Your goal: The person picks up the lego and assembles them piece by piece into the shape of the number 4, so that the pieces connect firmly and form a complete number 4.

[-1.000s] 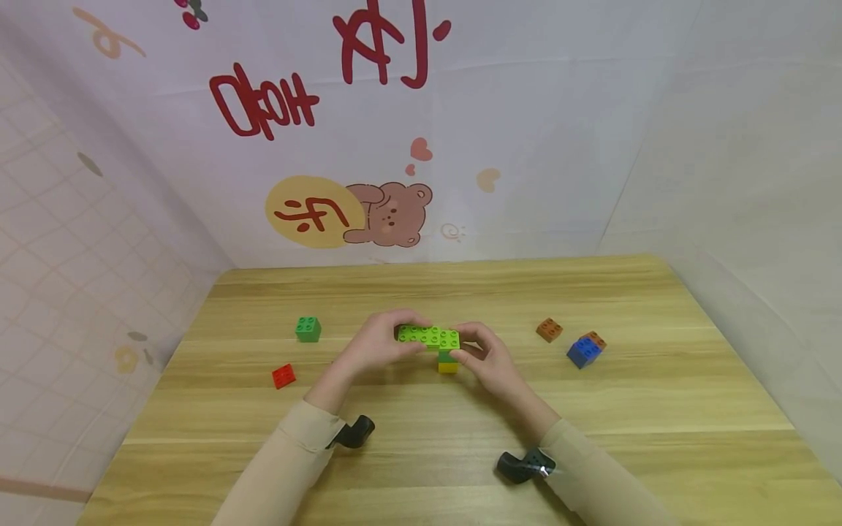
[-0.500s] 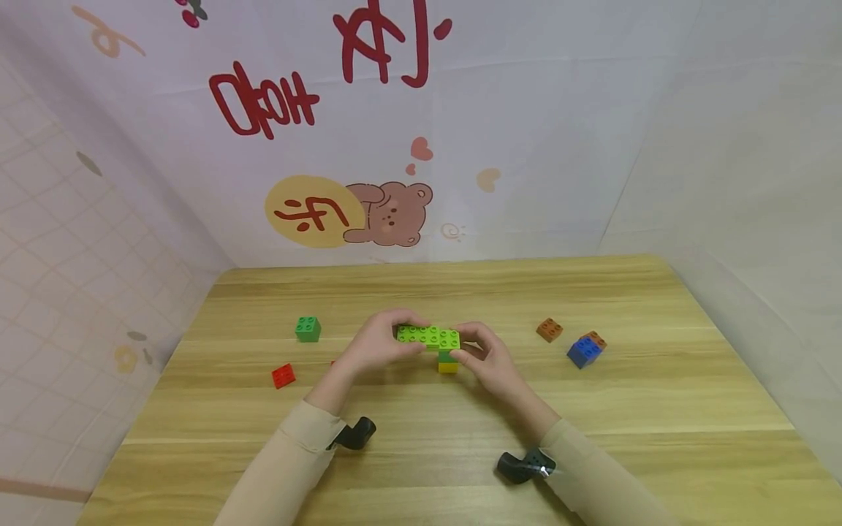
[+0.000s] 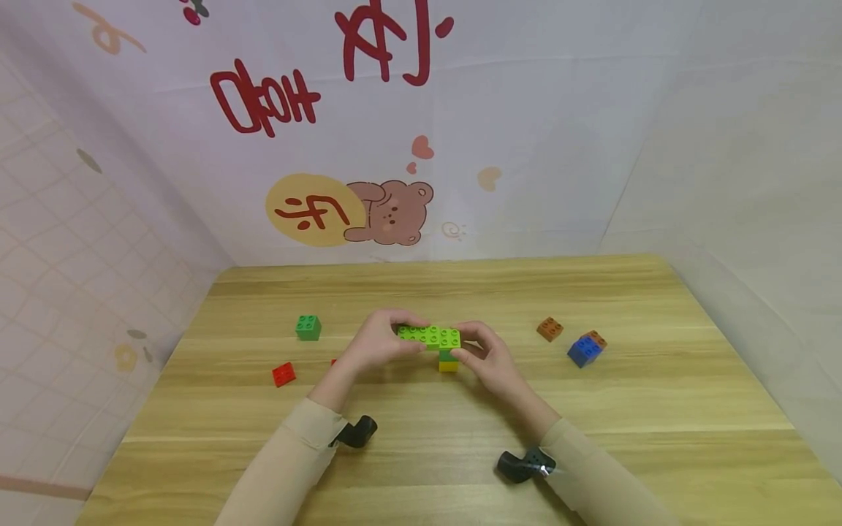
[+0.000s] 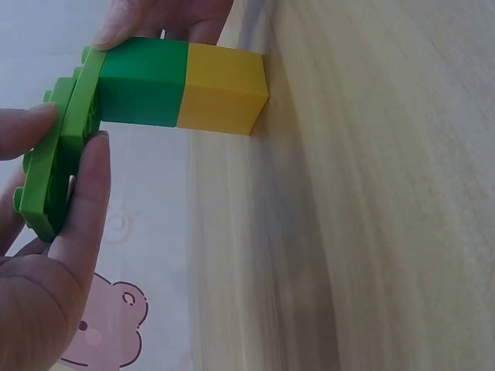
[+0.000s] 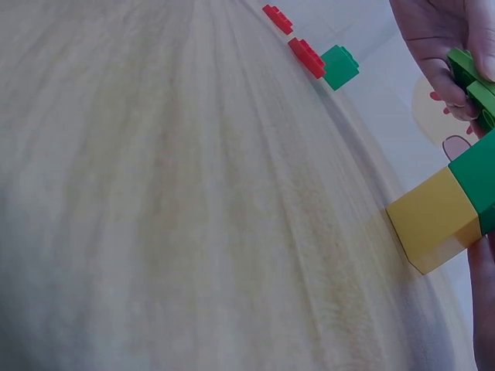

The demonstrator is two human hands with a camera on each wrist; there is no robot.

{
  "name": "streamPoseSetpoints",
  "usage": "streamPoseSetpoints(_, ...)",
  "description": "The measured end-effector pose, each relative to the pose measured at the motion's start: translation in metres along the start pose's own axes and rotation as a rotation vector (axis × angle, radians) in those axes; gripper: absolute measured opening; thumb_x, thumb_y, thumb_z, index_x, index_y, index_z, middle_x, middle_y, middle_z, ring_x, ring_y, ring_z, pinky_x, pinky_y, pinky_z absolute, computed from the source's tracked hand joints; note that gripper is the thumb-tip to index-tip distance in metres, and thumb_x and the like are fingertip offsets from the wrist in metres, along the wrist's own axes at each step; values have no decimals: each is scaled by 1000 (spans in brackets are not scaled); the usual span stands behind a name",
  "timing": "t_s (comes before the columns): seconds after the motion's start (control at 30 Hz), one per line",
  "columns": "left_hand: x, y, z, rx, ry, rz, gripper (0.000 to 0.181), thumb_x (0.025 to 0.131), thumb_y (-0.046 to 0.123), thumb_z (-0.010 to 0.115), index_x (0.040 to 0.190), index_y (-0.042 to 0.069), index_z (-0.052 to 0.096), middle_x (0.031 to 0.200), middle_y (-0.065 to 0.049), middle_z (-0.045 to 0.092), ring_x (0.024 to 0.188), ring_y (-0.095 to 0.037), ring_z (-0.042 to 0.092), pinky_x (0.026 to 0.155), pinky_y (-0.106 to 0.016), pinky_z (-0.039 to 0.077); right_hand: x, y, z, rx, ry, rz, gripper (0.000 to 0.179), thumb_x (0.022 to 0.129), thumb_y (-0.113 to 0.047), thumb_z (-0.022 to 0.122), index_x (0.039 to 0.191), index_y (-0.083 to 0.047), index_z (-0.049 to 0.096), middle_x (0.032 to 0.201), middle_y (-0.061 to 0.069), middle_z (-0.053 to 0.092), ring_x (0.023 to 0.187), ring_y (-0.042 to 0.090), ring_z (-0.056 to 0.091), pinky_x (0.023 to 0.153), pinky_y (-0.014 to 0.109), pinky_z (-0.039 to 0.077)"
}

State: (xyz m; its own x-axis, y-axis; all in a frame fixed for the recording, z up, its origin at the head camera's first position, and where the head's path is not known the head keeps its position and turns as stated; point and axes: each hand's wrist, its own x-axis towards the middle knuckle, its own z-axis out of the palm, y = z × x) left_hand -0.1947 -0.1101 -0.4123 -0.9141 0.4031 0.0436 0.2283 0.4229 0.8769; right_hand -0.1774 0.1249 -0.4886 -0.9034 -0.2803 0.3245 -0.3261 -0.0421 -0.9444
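Observation:
Near the middle of the table stands a small tower: a yellow brick (image 4: 224, 89) at the bottom, a green brick (image 4: 143, 81) on it, and a flat light green brick (image 3: 450, 338) on top. My left hand (image 3: 378, 342) pinches a second light green brick (image 3: 419, 336) between thumb and fingers. This one sticks out to the left and overlaps the top brick in the left wrist view, slightly tilted. From the right, my right hand (image 3: 490, 359) grips the tower's upper part with thumb in front and fingers behind. The tower's back is hidden in the head view.
A green brick (image 3: 308, 328) and a red brick (image 3: 284, 374) lie to the left; another red brick (image 5: 308, 58) is mostly behind my left wrist in the head view. On the right are a brown brick (image 3: 550, 329) and a blue brick (image 3: 584, 351) against another brown one.
Both hands keep their places and their grip on the bricks. Slightly more of the red brick shows beside my left wrist than a second ago.

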Motion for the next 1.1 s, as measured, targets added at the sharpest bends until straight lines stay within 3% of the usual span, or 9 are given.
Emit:
streamPoseSetpoints(0.5,2,2,0,-10,10,-33,33,76,11,83,108,11,78,105,-1,71,91,-18,61,77,-31,52,0,-2,0,-6,-2,-16,32,91,5,68,121,6,58,124,18,57,113,20,57,98,31,49)
streamPoseSetpoints(0.93,-5,-3,2,-12,3,43,34,83,10,80,116,9,73,115,-4,68,93,-18,59,81,-34,51,-1,-3,0,-20,8,-3,33,90,4,68,121,6,59,125,19,57,114,26,57,98,33,49)
streamPoseSetpoints(1.1,-7,-9,-1,-28,-21,65,46,85,12,79,129,5,65,119,-7,67,94,-20,61,83,-39,52,-1,-2,0,-22,10,12,32,91,2,69,121,5,59,125,18,58,114,26,57,99,35,48)
